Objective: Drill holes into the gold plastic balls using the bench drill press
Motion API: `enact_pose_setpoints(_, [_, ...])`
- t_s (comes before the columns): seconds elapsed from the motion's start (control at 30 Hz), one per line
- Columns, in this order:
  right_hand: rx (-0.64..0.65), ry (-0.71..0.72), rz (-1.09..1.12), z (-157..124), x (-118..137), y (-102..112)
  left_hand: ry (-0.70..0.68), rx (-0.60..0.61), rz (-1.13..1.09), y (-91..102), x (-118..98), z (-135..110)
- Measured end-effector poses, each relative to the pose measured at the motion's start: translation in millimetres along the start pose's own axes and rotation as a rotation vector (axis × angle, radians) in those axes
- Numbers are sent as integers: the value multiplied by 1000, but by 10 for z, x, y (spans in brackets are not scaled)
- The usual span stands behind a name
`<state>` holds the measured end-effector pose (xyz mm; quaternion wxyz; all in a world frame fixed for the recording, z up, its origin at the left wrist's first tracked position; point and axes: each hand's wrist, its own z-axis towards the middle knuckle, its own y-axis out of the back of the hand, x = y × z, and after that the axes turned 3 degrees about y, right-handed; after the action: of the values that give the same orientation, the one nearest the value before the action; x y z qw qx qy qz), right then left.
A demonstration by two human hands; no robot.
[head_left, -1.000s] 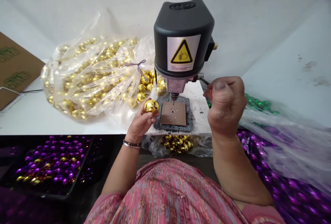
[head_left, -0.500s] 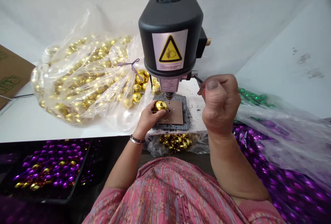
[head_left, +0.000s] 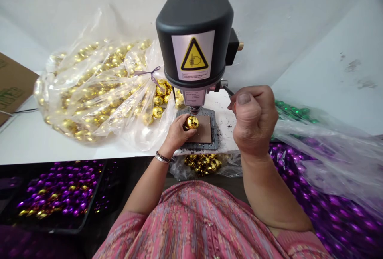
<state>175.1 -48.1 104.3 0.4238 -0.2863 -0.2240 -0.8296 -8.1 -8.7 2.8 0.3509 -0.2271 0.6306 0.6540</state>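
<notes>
A small black bench drill (head_left: 194,39) with a yellow warning label stands on the white table. My left hand (head_left: 176,134) pinches a shiny gold ball (head_left: 191,122) and holds it on the brown drill plate (head_left: 205,134), right under the drill bit. My right hand (head_left: 254,121) is a closed fist around the drill's feed lever (head_left: 228,90), to the right of the machine.
A large clear bag of gold balls (head_left: 98,87) lies left of the drill. A bag with gold balls (head_left: 205,164) hangs below the table edge. Purple balls fill a tray (head_left: 56,189) at lower left and a bag (head_left: 329,195) at right, with green balls (head_left: 295,111) behind. A cardboard box (head_left: 13,85) sits far left.
My left hand has carried the gold ball from beside the plate onto it, under the bit. My right fist has stayed on the lever.
</notes>
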Motion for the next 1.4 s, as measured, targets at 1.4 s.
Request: enact_pose_setpoints(1.4, [13,230,-22,-341,-345,-18,-39,145,-74,-45,-19,-8])
